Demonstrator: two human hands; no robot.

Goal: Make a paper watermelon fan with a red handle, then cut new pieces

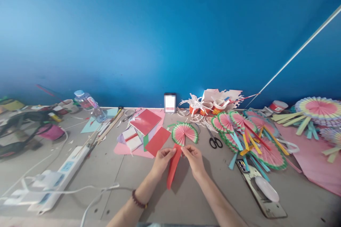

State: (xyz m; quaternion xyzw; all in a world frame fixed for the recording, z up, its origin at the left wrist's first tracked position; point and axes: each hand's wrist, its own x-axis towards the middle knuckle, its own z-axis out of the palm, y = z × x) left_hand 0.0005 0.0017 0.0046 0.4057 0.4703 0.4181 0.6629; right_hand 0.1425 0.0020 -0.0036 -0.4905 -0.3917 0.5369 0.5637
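One red paper strip (172, 173) sits upright-ish between my hands, its top end just at the base of the pleated pink fan (183, 131) and its lower end reaching toward me. My left hand (162, 159) pinches it near the top, thumb and finger closed on the paper. My right hand (194, 159) has its fingertips at the fan's base; I cannot tell whether they grip anything there. If my left pinch slackened, the strip could twist and crease askew; if my right fingers pressed too hard, I might flatten the pleats. The red sheet (158, 142) lies just beyond my left hand, and a careless knuckle could push it. Farther right, black-handled scissors (215, 142) lie near the pile of fans (241, 124); a sweeping right arm might drag those out of shape.
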